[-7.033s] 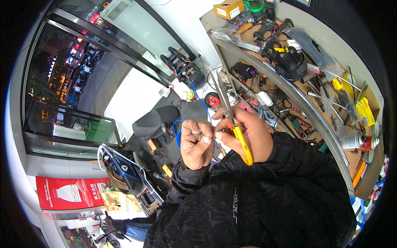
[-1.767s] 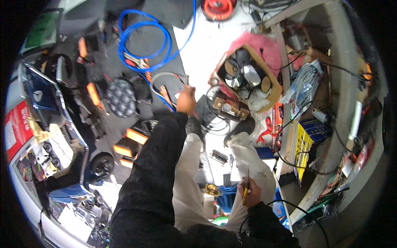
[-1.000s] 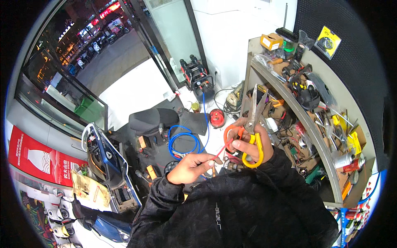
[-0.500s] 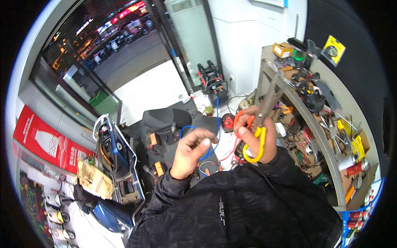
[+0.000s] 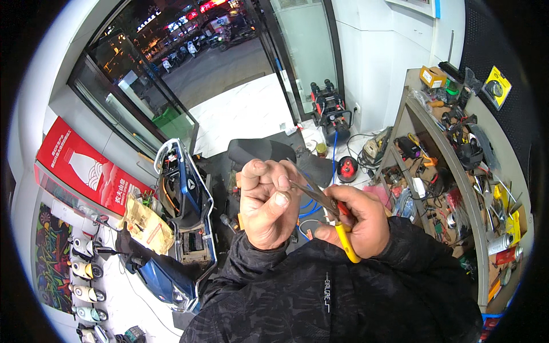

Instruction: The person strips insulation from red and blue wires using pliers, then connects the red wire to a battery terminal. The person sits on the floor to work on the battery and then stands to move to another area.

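My right hand (image 5: 366, 223) is wrapped round a pair of scissors (image 5: 318, 195) with one yellow and one orange-red handle. Their metal blades point up and left, and the tips come close to the fingers of my left hand (image 5: 264, 206). On that left hand, raised in front of my chest, the fingers are curled and the thumb is pressed in against them. Whatever sits in this pinch is too small or too hidden to name. Whether the blades touch the fingertips, I cannot tell.
A blue scooter (image 5: 191, 203) with its seat off stands to the left, near a red box (image 5: 86, 166). Beyond my hands lie a black seat (image 5: 251, 150) and blue hose. An air compressor (image 5: 330, 111) stands by the glass door. A cluttered tool bench (image 5: 434, 140) runs along the right.
The scissors have come down and swung from pointing up-right to pointing left at my left hand. My left fingers have risen and curled into a pinch. The whole view has shifted.
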Motion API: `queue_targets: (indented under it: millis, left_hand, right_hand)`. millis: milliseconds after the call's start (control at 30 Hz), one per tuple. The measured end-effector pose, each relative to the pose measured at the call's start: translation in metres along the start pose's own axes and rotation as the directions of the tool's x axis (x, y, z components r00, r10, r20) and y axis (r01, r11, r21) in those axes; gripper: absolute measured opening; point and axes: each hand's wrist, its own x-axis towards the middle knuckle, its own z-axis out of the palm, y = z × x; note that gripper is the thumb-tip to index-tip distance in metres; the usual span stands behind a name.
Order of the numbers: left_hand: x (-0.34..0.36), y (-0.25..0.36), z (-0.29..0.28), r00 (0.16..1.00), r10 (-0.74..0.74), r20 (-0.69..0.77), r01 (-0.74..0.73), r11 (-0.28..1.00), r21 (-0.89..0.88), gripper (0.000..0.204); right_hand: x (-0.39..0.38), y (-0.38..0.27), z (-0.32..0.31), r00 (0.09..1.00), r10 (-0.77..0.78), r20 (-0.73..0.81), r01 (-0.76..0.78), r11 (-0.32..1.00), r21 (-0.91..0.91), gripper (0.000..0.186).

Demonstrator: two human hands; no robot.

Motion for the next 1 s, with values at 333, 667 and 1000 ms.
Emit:
queue_targets:
  millis: [333,667,1000]
  left_hand:
    - [-0.016,0.016,0.002,0.945,-0.241,-0.219,0.188,0.953,-0.238,0.056]
    - [-0.031,0.011,-0.002,0.945,-0.314,-0.089,0.250,0.873,-0.419,0.054]
    - [-0.021,0.014,0.026,0.980,-0.194,-0.043,0.162,0.906,-0.390,0.045]
  right_hand:
    - [0.015,0.011,0.020,0.970,-0.235,-0.064,0.213,0.946,-0.245,0.060]
    - [0.024,0.026,0.019,0.832,-0.553,-0.045,0.435,0.701,-0.565,0.062]
    - [0.047,0.005,-0.009,0.675,-0.716,0.179,0.625,0.425,-0.654,0.061]
